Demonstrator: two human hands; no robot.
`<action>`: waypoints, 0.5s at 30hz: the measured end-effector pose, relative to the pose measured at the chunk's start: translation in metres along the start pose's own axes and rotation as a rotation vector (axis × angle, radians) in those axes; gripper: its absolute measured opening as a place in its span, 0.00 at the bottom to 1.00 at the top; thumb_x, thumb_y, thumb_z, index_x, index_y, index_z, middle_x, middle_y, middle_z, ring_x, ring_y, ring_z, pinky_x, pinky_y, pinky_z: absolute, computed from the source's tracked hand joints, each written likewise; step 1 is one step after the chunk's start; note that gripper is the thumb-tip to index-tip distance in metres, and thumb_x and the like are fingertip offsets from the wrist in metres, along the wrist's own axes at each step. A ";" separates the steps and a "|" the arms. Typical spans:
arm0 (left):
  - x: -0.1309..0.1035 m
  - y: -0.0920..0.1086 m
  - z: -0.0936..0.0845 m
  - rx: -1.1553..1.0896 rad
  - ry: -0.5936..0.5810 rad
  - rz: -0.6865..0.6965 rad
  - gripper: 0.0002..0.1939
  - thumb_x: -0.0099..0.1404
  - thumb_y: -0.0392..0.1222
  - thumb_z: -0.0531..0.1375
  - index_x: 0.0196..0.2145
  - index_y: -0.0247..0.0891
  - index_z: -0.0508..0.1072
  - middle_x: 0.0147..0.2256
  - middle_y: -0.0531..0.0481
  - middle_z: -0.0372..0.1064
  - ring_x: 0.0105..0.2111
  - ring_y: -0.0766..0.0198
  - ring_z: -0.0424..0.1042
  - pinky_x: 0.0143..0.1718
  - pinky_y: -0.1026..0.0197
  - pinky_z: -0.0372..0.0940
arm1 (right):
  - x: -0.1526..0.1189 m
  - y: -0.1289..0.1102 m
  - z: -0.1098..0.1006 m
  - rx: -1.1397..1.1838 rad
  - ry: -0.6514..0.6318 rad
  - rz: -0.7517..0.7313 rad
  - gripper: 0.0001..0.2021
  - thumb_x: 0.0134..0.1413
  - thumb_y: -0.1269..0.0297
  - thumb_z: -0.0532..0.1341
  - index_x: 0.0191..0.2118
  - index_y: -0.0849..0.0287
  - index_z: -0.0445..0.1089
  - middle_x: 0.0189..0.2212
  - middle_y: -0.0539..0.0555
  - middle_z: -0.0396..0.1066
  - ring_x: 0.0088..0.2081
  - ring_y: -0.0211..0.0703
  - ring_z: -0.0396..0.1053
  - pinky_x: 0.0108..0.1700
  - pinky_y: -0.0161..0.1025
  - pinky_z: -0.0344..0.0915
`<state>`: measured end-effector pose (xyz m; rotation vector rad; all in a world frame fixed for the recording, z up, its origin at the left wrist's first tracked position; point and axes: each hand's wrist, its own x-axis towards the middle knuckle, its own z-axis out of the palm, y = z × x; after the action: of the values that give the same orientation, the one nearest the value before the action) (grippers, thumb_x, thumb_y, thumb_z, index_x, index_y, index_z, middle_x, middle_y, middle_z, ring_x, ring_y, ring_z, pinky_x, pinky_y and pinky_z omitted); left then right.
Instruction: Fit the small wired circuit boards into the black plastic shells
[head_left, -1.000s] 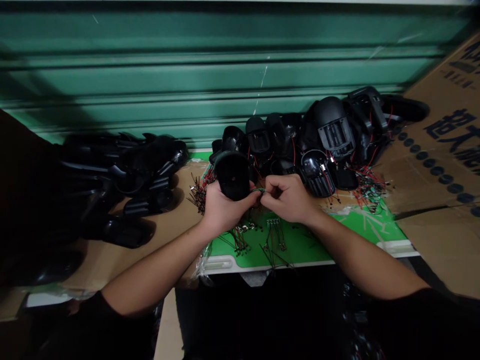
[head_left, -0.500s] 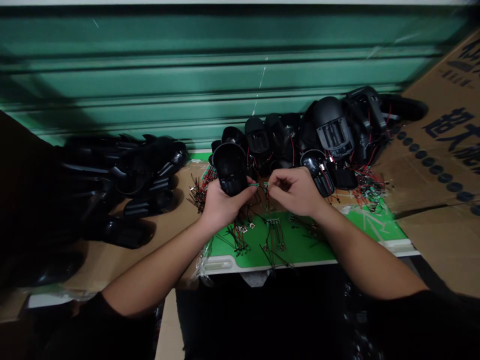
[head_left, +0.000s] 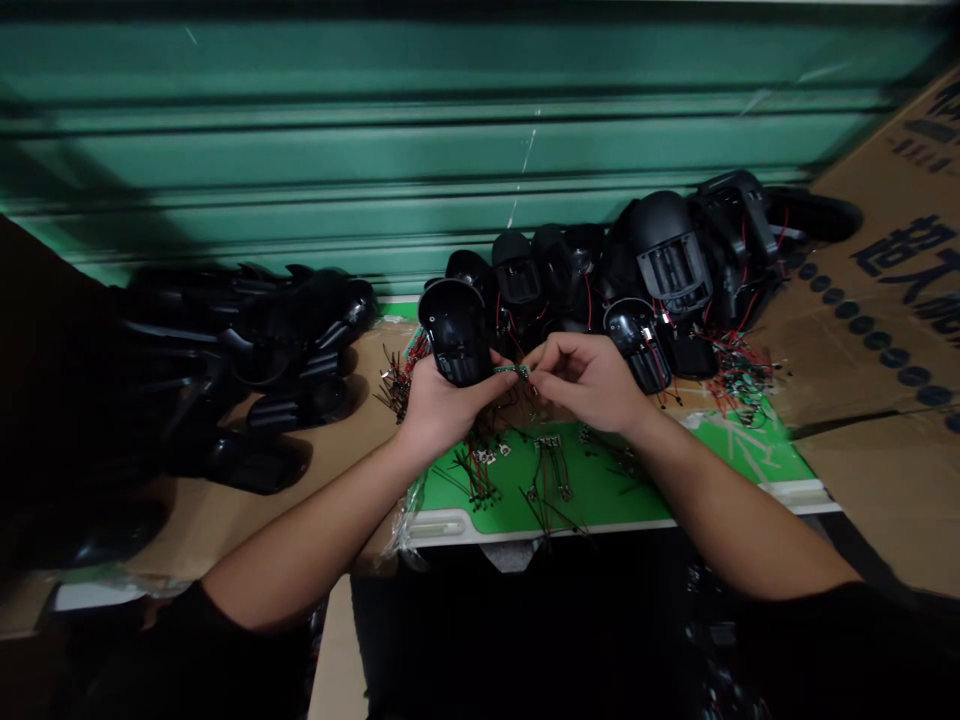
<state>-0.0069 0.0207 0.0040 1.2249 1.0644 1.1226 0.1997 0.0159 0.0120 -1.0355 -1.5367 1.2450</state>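
My left hand (head_left: 444,405) is closed around a rounded black plastic shell (head_left: 454,325), its hollow side facing me. Between that hand's thumb and finger sticks out a thin green circuit board (head_left: 507,369). The fingers of my right hand (head_left: 585,378) pinch a small green circuit board piece (head_left: 524,371), at or very near the end of the other one; whether they touch is too small to tell. Below the hands, wired circuit boards (head_left: 549,441) lie on a green board (head_left: 517,505). The left hand's fingers are partly hidden behind the shell.
Black shells (head_left: 322,335) are piled at the left on cardboard (head_left: 349,440). More shells with red wires (head_left: 671,250) line the back, before a green ribbed wall (head_left: 300,150). Wire bundles (head_left: 742,370) lie right, near a cardboard box (head_left: 847,290). Clear plastic wrap (head_left: 409,520) hangs at the front edge.
My right hand has moved slightly left, bringing its small board piece up to the board in my left hand. The shell has tipped a little, showing more of its inside.
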 end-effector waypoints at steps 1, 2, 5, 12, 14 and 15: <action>0.000 0.000 0.000 0.000 0.000 0.000 0.15 0.52 0.44 0.77 0.35 0.36 0.81 0.37 0.45 0.82 0.32 0.62 0.78 0.38 0.57 0.76 | 0.001 0.000 -0.001 0.021 -0.002 0.020 0.11 0.54 0.63 0.72 0.31 0.58 0.68 0.34 0.52 0.77 0.28 0.35 0.71 0.28 0.35 0.68; 0.000 0.000 0.000 0.002 -0.001 0.001 0.15 0.53 0.44 0.77 0.35 0.36 0.81 0.37 0.45 0.82 0.32 0.62 0.78 0.37 0.58 0.76 | 0.001 0.000 -0.001 0.041 -0.004 0.038 0.11 0.54 0.62 0.73 0.34 0.57 0.69 0.34 0.51 0.77 0.26 0.34 0.70 0.26 0.34 0.67; 0.000 0.000 -0.001 0.011 -0.006 0.003 0.14 0.53 0.44 0.77 0.35 0.37 0.82 0.38 0.46 0.82 0.32 0.63 0.77 0.36 0.58 0.75 | 0.003 0.000 -0.004 0.074 -0.021 0.056 0.13 0.56 0.61 0.73 0.44 0.57 0.72 0.34 0.50 0.76 0.24 0.33 0.71 0.22 0.33 0.66; 0.000 0.001 -0.003 0.012 -0.027 -0.003 0.14 0.54 0.44 0.77 0.35 0.37 0.82 0.35 0.47 0.81 0.30 0.65 0.75 0.34 0.60 0.74 | 0.004 0.001 -0.004 0.074 -0.045 0.067 0.13 0.59 0.61 0.70 0.47 0.59 0.77 0.33 0.50 0.75 0.23 0.32 0.70 0.21 0.32 0.64; -0.001 0.002 -0.002 0.003 -0.015 -0.007 0.14 0.54 0.43 0.77 0.35 0.37 0.82 0.36 0.47 0.81 0.29 0.65 0.75 0.34 0.60 0.74 | 0.005 0.000 -0.004 0.079 -0.047 0.078 0.11 0.58 0.62 0.69 0.44 0.59 0.76 0.31 0.49 0.74 0.23 0.33 0.69 0.20 0.32 0.64; -0.001 0.003 -0.002 0.002 -0.008 -0.013 0.14 0.53 0.43 0.77 0.35 0.37 0.81 0.35 0.48 0.81 0.29 0.65 0.75 0.34 0.60 0.74 | 0.005 0.000 -0.004 0.081 -0.045 0.081 0.09 0.58 0.63 0.69 0.43 0.59 0.76 0.31 0.49 0.74 0.23 0.33 0.69 0.20 0.31 0.64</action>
<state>-0.0089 0.0204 0.0068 1.2215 1.0658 1.1063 0.2026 0.0218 0.0133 -1.0321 -1.4784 1.3842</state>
